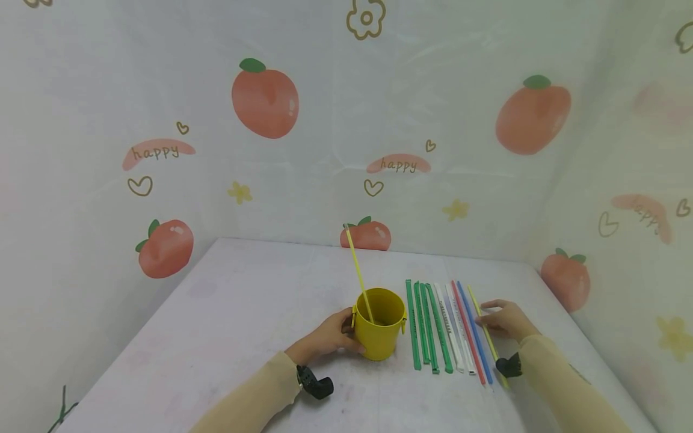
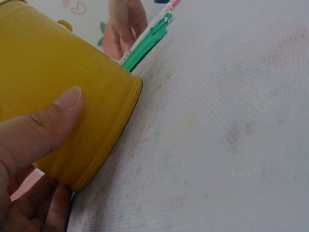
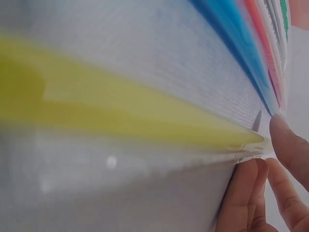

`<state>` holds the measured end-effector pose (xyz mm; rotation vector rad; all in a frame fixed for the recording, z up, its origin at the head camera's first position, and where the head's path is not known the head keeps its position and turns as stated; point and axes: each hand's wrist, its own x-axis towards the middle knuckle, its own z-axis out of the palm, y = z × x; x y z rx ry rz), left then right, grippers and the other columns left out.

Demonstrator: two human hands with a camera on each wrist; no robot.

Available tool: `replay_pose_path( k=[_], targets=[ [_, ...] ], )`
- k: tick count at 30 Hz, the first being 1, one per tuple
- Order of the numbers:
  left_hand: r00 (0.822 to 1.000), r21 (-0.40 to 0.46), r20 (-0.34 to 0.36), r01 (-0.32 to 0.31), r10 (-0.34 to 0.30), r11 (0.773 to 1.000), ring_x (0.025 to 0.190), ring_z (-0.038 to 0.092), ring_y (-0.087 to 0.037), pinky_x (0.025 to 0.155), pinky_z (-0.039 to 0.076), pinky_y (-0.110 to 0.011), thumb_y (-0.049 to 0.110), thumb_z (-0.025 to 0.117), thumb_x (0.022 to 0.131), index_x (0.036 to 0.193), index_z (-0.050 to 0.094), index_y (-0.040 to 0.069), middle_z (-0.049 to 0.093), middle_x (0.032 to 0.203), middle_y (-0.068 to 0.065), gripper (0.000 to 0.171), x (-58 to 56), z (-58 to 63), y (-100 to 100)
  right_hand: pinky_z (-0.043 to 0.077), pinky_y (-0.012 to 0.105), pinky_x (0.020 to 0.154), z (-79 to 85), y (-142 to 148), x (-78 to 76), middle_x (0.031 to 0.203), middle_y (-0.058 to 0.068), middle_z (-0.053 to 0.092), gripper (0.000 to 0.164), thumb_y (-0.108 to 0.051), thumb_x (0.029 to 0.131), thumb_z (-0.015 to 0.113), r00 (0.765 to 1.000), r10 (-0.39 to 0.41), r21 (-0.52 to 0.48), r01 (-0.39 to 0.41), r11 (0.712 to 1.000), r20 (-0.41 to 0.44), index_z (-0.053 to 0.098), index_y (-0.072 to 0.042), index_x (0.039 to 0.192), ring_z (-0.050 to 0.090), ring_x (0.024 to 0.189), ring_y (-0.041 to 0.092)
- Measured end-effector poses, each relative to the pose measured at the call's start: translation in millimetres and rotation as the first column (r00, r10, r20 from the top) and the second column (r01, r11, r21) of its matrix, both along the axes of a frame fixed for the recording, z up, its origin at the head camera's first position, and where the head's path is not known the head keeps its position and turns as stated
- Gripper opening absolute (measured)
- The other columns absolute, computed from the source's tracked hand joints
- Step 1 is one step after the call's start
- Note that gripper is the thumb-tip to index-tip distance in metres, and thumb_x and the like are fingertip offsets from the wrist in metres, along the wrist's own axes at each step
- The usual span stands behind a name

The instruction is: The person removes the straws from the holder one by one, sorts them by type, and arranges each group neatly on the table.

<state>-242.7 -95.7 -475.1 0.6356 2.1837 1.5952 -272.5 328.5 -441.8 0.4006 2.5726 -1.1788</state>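
My left hand [image 1: 335,334] grips a small yellow bucket [image 1: 378,343], thumb on its side and other fingers round near the base, as the left wrist view shows. One yellow straw [image 1: 354,258] leans in the bucket, its top above the rim. On the table my right hand [image 1: 506,319] is at a second yellow straw [image 1: 489,343], the rightmost of a row. In the right wrist view, the thumb [image 3: 287,145] and fingers [image 3: 246,186] stand apart on either side of this straw [image 3: 145,111]; whether they touch it is hard to tell.
Between bucket and right hand lie several green-wrapped straws [image 1: 414,331], white-wrapped straws [image 1: 448,325], a red straw [image 1: 470,337] and a blue straw [image 1: 476,334], side by side. A white cloth covers the table [image 1: 260,294]. Printed curtain [image 1: 325,180] hangs behind and at the sides.
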Motion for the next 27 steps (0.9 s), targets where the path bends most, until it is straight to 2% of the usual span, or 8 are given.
replay_pose_path(
  k=[9, 15, 19, 23, 27],
  targets=[
    [1.0, -0.005, 0.006, -0.008, 0.008, 1.0, 0.136, 0.043, -0.027, 0.115, 0.035, -0.045, 0.01, 0.082, 0.075, 0.146, 0.039, 0.013, 0.046, 0.147, -0.003, 0.083, -0.3, -0.8, 0, 0.057, 0.03, 0.077, -7.2, 8, -3.5, 0.127, 0.031, 0.053, 0.08, -0.032, 0.078, 0.08, 1.0, -0.004, -0.017, 0.003, 1.0, -0.005, 0.043, 0.005, 0.138, 0.059, 0.094, 0.025],
    [1.0, -0.005, -0.001, -0.009, 0.009, 1.0, 0.137, 0.042, -0.028, 0.115, 0.035, -0.045, 0.009, 0.081, 0.076, 0.146, 0.039, 0.013, 0.045, 0.148, -0.004, 0.083, 0.0, -0.4, 1, 0.057, 0.026, 0.074, -3.3, 8, -0.8, 0.129, 0.032, 0.05, 0.078, -0.032, 0.083, 0.076, 1.0, -0.006, -0.039, 0.007, 0.999, 0.007, 0.04, 0.005, 0.14, 0.059, 0.094, 0.024],
    [1.0, -0.009, -0.001, -0.011, 0.011, 1.0, 0.137, 0.043, -0.028, 0.115, 0.035, -0.045, 0.01, 0.082, 0.075, 0.146, 0.039, 0.013, 0.045, 0.148, -0.004, 0.083, 0.2, -0.1, 1, 0.056, 0.025, 0.072, -0.8, 8, 0.5, 0.124, 0.031, 0.053, 0.076, -0.029, 0.085, 0.074, 1.0, -0.026, -0.075, 0.026, 0.997, 0.002, 0.038, 0.007, 0.14, 0.059, 0.09, 0.02],
    [1.0, -0.008, -0.003, -0.009, 0.009, 1.0, 0.136, 0.044, -0.027, 0.114, 0.036, -0.045, 0.01, 0.082, 0.075, 0.146, 0.04, 0.013, 0.046, 0.147, -0.003, 0.082, 0.0, -0.6, 0, 0.058, 0.032, 0.081, 5.4, 5, 1.6, 0.127, 0.032, 0.052, 0.074, -0.026, 0.088, 0.071, 0.999, -0.02, -0.106, 0.015, 0.994, -0.041, 0.034, 0.008, 0.142, 0.063, 0.092, 0.018],
    [1.0, -0.008, -0.008, -0.012, 0.012, 1.0, 0.135, 0.045, -0.028, 0.114, 0.036, -0.044, 0.01, 0.082, 0.075, 0.145, 0.041, 0.012, 0.047, 0.145, -0.004, 0.081, -0.5, -0.9, 0, 0.056, 0.036, 0.093, 15.8, -7, 0.4, 0.139, 0.034, 0.043, 0.072, -0.027, 0.091, 0.068, 0.992, 0.019, -0.129, -0.036, 0.991, -0.127, 0.032, 0.007, 0.144, 0.063, 0.109, 0.027]
  ],
)
